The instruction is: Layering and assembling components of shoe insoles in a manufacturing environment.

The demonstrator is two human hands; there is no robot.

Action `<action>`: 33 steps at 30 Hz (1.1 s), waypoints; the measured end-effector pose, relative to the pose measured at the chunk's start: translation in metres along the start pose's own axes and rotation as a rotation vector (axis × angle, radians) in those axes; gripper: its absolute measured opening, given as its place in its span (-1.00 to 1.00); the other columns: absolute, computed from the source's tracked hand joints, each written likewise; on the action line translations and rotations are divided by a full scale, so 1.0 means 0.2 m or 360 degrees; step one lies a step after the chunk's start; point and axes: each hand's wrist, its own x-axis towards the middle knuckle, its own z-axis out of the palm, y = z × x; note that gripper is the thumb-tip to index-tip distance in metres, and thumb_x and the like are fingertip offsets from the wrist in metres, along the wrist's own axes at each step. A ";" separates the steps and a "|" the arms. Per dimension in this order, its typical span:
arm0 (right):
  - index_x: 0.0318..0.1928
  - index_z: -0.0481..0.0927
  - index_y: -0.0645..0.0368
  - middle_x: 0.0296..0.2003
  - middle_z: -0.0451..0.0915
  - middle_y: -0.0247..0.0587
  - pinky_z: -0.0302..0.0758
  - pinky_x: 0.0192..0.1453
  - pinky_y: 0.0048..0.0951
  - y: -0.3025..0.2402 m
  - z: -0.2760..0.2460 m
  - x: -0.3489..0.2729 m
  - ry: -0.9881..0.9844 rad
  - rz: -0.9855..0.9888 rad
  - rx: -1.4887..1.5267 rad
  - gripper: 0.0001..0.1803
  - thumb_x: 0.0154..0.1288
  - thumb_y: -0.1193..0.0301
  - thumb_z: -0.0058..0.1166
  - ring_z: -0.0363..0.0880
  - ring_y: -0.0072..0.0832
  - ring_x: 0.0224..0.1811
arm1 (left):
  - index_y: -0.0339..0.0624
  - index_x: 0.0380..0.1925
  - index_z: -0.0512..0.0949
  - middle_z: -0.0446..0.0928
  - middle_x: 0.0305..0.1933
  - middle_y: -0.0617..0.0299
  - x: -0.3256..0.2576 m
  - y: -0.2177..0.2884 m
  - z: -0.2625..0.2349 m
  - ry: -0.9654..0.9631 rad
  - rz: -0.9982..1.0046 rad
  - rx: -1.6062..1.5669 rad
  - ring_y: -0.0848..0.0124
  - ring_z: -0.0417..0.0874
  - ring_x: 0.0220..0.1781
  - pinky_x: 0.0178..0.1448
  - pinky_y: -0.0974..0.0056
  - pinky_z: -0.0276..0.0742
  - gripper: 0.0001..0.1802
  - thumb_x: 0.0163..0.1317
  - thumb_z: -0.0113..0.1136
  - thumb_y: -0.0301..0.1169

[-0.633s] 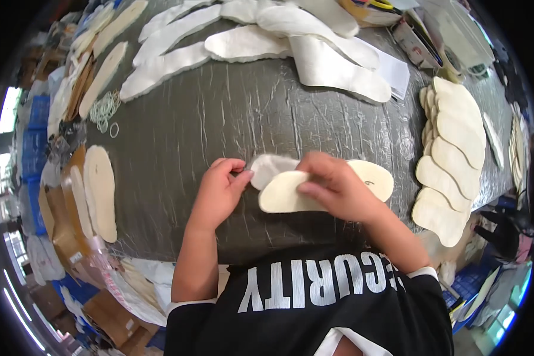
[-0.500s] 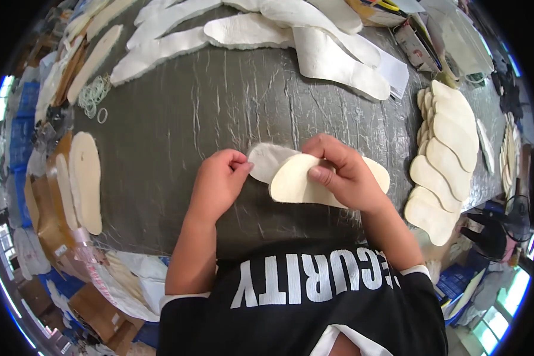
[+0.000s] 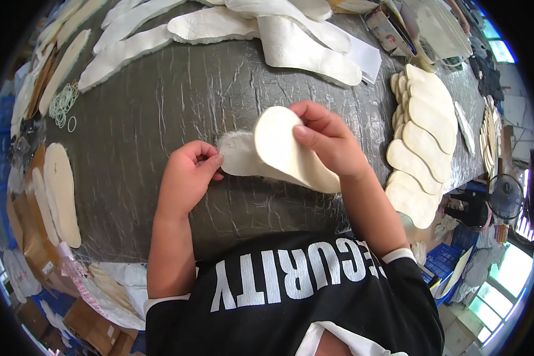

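My right hand [image 3: 335, 142] pinches a cream-coloured insole [image 3: 282, 145] near its rounded end, thumb on top and fingers behind. The insole is tilted, with that end raised and the body sloping toward the lower right. Partly behind it is a greyish-white insole [image 3: 238, 159] with a fuzzy edge. The closed fingertips of my left hand [image 3: 187, 175] are at this second insole's left end. My right hand and the cream insole hide its right part.
Overlapping cream insoles [image 3: 424, 145] form a stack on the right. White fleecy insoles [image 3: 213, 26] lie along the far side of the dark table [image 3: 148, 118]. More insoles [image 3: 62, 196] and rubber bands [image 3: 63, 104] are at the left. A clear plastic bin [image 3: 439, 26] stands far right.
My right hand has lifted the rounded end of the cream insole up and away from me, tilting it. My left hand stays at the fuzzy insole's end. The whole view has shifted.
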 end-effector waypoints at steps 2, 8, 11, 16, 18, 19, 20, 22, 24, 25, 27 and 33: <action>-0.03 0.47 0.25 -0.19 0.55 -0.42 0.42 0.01 -0.57 0.03 0.02 0.01 0.0051 0.0048 -0.0111 -0.82 0.43 0.47 -0.04 0.48 -0.69 -0.14 | -0.34 -0.34 0.53 0.56 -0.42 0.26 0.00 0.01 -0.02 -0.0104 -0.0008 -0.0260 0.53 0.57 -0.43 -0.33 0.43 0.55 -0.94 0.24 0.17 -0.55; -0.06 0.47 0.25 -0.23 0.50 -0.45 0.39 -0.05 -0.59 0.06 0.04 0.03 0.0040 0.0005 -0.0773 -0.83 0.39 0.47 0.02 0.40 -0.69 -0.19 | -0.33 -0.32 0.54 0.56 -0.40 0.26 -0.02 0.02 -0.03 -0.0244 0.0061 -0.0455 0.53 0.56 -0.42 -0.32 0.43 0.54 -0.93 0.24 0.19 -0.53; -0.06 0.48 0.25 -0.21 0.51 -0.44 0.40 -0.04 -0.59 0.03 0.09 0.03 0.0064 0.0088 -0.0675 -0.82 0.39 0.45 0.05 0.42 -0.69 -0.17 | -0.33 -0.32 0.54 0.55 -0.38 0.26 -0.02 0.03 -0.02 -0.0249 0.0082 -0.0471 0.52 0.57 -0.39 -0.29 0.42 0.54 -0.94 0.25 0.17 -0.55; -0.07 0.49 0.22 -0.21 0.56 -0.39 0.44 -0.01 -0.56 0.05 0.03 0.01 0.0048 0.0007 -0.0084 -0.83 0.41 0.41 0.04 0.49 -0.67 -0.15 | -0.37 -0.26 0.51 0.55 -0.36 0.23 0.03 -0.04 -0.02 -0.0209 0.0139 -0.0430 0.46 0.62 -0.32 -0.19 0.38 0.59 -0.91 0.31 0.10 -0.54; -0.09 0.48 0.21 -0.21 0.57 -0.38 0.44 -0.02 -0.56 0.03 -0.01 0.01 0.0003 -0.0036 0.0309 -0.85 0.42 0.41 0.03 0.51 -0.67 -0.16 | -0.36 -0.24 0.50 0.55 -0.35 0.22 0.04 -0.04 -0.01 -0.0106 0.0041 -0.0516 0.44 0.63 -0.30 -0.17 0.37 0.60 -0.89 0.34 0.08 -0.51; -0.12 0.48 0.22 -0.23 0.58 -0.37 0.45 -0.03 -0.56 0.01 -0.01 0.02 0.0065 -0.0066 0.0367 -0.86 0.42 0.42 0.00 0.52 -0.67 -0.19 | -0.36 -0.23 0.49 0.55 -0.34 0.21 0.04 -0.04 0.00 -0.0003 -0.0058 -0.0592 0.42 0.63 -0.29 -0.15 0.35 0.60 -0.87 0.37 0.05 -0.48; -0.12 0.48 0.22 -0.23 0.58 -0.37 0.45 -0.03 -0.56 0.01 -0.01 0.04 0.0082 -0.0063 0.0362 -0.86 0.42 0.42 0.00 0.52 -0.67 -0.19 | -0.36 -0.23 0.49 0.55 -0.34 0.21 0.04 -0.05 0.01 -0.0019 -0.0065 -0.0597 0.42 0.63 -0.29 -0.15 0.35 0.60 -0.87 0.37 0.05 -0.48; -0.11 0.48 0.24 -0.25 0.58 -0.36 0.46 -0.05 -0.58 -0.01 -0.03 0.06 0.0115 -0.0059 0.0293 -0.86 0.43 0.43 -0.02 0.52 -0.68 -0.20 | -0.33 -0.16 0.48 0.58 -0.23 0.13 0.06 -0.05 0.06 0.0408 0.0300 -0.0783 0.42 0.59 -0.22 -0.12 0.30 0.59 -0.81 0.41 0.00 -0.40; -0.11 0.48 0.26 -0.24 0.58 -0.35 0.47 -0.07 -0.58 0.02 -0.05 0.09 0.0063 -0.0058 0.0392 -0.85 0.44 0.44 -0.04 0.52 -0.68 -0.20 | -0.28 -0.18 0.52 0.58 -0.21 0.13 0.01 0.00 0.10 0.0701 0.0503 -0.0039 0.35 0.58 -0.18 -0.05 0.23 0.54 -0.83 0.36 0.04 -0.40; -0.11 0.48 0.27 -0.24 0.58 -0.35 0.47 -0.07 -0.58 0.04 -0.06 0.11 0.0075 -0.0047 0.0391 -0.85 0.44 0.43 -0.04 0.52 -0.68 -0.20 | -0.25 -0.18 0.55 0.58 -0.20 0.14 -0.02 0.03 0.12 0.0479 0.1007 0.0573 0.30 0.57 -0.16 0.00 0.19 0.51 -0.81 0.30 0.09 -0.39; -0.11 0.50 0.26 -0.24 0.59 -0.35 0.47 -0.06 -0.58 0.06 -0.06 0.14 0.0064 -0.0024 0.0398 -0.83 0.45 0.40 -0.02 0.53 -0.69 -0.19 | -0.20 -0.18 0.60 0.57 -0.19 0.18 -0.06 0.04 0.19 0.0059 0.1571 0.1186 0.21 0.54 -0.11 0.09 0.10 0.43 -0.77 0.17 0.13 -0.39; -0.12 0.51 0.22 -0.27 0.59 -0.38 0.48 -0.15 -0.61 0.06 -0.05 0.18 0.0247 0.0050 0.0312 -0.81 0.45 0.35 -0.01 0.52 -0.71 -0.25 | -0.17 -0.11 0.61 0.56 -0.07 0.25 -0.04 -0.05 0.42 -0.0399 0.1752 0.1455 0.22 0.48 0.07 0.19 0.04 0.32 -0.68 0.12 0.08 -0.44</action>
